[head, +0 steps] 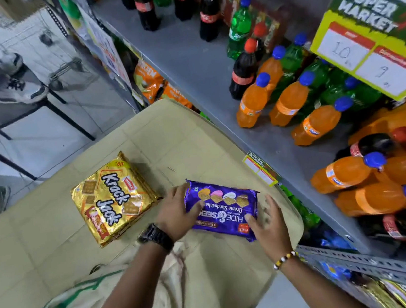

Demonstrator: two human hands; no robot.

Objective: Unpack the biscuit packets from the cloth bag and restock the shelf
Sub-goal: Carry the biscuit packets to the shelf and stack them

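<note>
A purple Hide & Seek biscuit packet (223,209) lies on the beige table (163,138). My left hand (178,212), with a black watch on the wrist, grips the packet's left end. The packet's near right corner is pinched by the fingers of my right hand (269,222), which wears a bead bracelet. To the left, a gold Krack Jack packet (111,199) rests on top of another gold one. The cream cloth bag (92,302) with green print lies crumpled at the near edge, under my left forearm. The grey metal shelf (212,75) runs along the right.
Orange, green and cola bottles (291,106) crowd the shelf's right side, under a hanging price sign (367,39). Orange snack bags (151,83) sit on a lower shelf. A person's shoes and a black metal frame (35,103) are on the tiled floor at left.
</note>
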